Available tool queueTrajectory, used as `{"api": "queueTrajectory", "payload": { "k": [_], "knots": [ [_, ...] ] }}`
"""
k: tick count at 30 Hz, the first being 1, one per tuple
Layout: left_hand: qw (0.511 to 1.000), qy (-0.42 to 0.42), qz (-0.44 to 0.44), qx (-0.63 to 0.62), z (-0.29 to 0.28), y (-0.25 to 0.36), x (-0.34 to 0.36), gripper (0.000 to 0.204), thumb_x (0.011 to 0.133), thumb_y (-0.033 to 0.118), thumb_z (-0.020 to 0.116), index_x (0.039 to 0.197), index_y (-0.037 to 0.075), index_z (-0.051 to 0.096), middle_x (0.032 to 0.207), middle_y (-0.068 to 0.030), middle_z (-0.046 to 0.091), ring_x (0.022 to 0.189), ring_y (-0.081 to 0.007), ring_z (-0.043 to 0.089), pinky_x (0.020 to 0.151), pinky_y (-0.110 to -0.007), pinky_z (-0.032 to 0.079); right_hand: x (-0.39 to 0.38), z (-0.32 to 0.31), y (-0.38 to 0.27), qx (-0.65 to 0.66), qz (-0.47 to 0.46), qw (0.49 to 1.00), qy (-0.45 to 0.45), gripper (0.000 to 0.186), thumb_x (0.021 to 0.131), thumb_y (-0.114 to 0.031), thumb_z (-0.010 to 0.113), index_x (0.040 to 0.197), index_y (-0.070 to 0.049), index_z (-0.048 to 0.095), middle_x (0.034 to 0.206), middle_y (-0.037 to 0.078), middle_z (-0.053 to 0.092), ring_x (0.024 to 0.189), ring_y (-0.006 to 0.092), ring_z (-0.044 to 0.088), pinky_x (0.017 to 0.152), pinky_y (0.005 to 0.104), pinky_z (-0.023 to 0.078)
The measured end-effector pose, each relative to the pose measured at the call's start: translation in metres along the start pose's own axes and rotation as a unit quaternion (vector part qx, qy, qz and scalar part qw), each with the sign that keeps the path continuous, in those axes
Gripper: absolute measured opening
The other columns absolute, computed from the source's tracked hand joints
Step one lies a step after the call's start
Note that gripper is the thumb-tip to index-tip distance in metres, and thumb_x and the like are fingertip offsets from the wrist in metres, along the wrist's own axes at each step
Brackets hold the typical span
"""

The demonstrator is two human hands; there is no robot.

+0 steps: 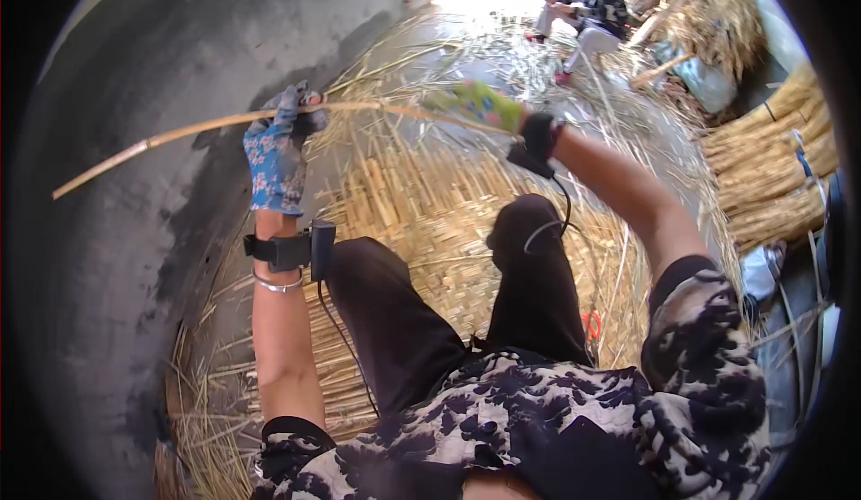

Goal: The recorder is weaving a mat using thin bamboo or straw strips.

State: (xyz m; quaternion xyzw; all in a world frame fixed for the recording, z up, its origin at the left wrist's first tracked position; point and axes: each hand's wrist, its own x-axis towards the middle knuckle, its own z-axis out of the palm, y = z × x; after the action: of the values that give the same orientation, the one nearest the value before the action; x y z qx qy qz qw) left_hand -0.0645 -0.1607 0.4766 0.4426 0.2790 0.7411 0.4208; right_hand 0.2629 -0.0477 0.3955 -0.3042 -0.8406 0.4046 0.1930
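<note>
My left hand (278, 155), in a blue flowered glove, is closed around a long reed stalk (202, 126). The tan stalk bows gently, its left part reaching past the hand toward the grey wall and its right part running across to my other hand. My right hand (480, 107), in a yellow-green glove, is smeared by motion at the stalk's right part; its fingers cannot be made out. Below the stalk, a woven reed mat (439, 271) spreads under and between my legs, with unwoven strip ends along its far side.
A grey wall (117, 186) rises close on my left. Red-handled scissors (591, 325) lie beside my right leg. Rolled reed bundles (771, 164) stand at the right. Loose straw (466, 52) litters the floor ahead, where another person (596, 11) sits at the far right.
</note>
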Motion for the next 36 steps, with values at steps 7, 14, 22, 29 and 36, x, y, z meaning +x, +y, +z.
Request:
{"api": "queueTrajectory", "payload": {
  "k": [7,14,22,29,36],
  "knots": [
    [0.995,0.071,-0.041,-0.048,-0.118,-0.017,-0.007,0.020,0.084,0.016,0.055,0.091,-0.003,0.057,0.078,-0.0129,0.061,0.067,-0.0188,0.058,0.056,-0.029,0.047,0.027,0.049,0.002,0.138,-0.018,0.989,-0.055,0.028,0.080,-0.018,0.059,0.102,-0.001,0.059,0.085,0.011,0.062,0.067,0.0132,0.060,0.060,0.0254,0.048],
    [0.967,0.209,-0.132,-0.052,-0.172,-0.065,0.000,0.018,0.084,0.018,0.056,0.089,0.001,0.059,0.077,-0.0092,0.062,0.063,-0.0161,0.057,0.056,-0.028,0.047,0.007,0.028,0.023,0.196,0.001,0.979,0.058,0.024,0.077,-0.014,0.063,0.093,0.004,0.061,0.076,0.008,0.064,0.064,0.0112,0.057,0.058,0.0244,0.046],
    [0.951,0.212,-0.175,-0.141,-0.181,-0.093,0.029,0.020,0.084,0.016,0.055,0.089,-0.003,0.054,0.080,-0.0147,0.060,0.071,-0.0190,0.059,0.057,-0.027,0.051,-0.009,-0.011,0.019,-0.053,0.083,0.989,0.109,0.025,0.077,-0.023,0.064,0.090,-0.002,0.064,0.073,0.009,0.063,0.062,0.0110,0.057,0.058,0.0257,0.046],
    [0.932,0.170,-0.229,-0.224,-0.186,-0.133,0.042,0.017,0.084,0.014,0.055,0.091,-0.001,0.054,0.084,-0.0137,0.060,0.072,-0.0209,0.059,0.058,-0.028,0.052,-0.016,-0.041,0.021,-0.295,-0.150,0.925,0.184,0.024,0.081,-0.028,0.054,0.093,-0.009,0.063,0.086,0.010,0.062,0.078,0.0259,0.060,0.067,0.0335,0.046],
    [0.937,0.043,-0.313,-0.147,-0.176,-0.201,0.041,0.026,0.086,0.019,0.052,0.100,-0.003,0.053,0.091,-0.0128,0.060,0.077,-0.0203,0.059,0.072,-0.032,0.050,-0.038,-0.052,0.112,-0.439,0.067,0.893,0.074,0.017,0.082,-0.019,0.045,0.085,-0.013,0.061,0.079,0.009,0.060,0.071,0.0263,0.058,0.056,0.0353,0.043]
  ]
}}
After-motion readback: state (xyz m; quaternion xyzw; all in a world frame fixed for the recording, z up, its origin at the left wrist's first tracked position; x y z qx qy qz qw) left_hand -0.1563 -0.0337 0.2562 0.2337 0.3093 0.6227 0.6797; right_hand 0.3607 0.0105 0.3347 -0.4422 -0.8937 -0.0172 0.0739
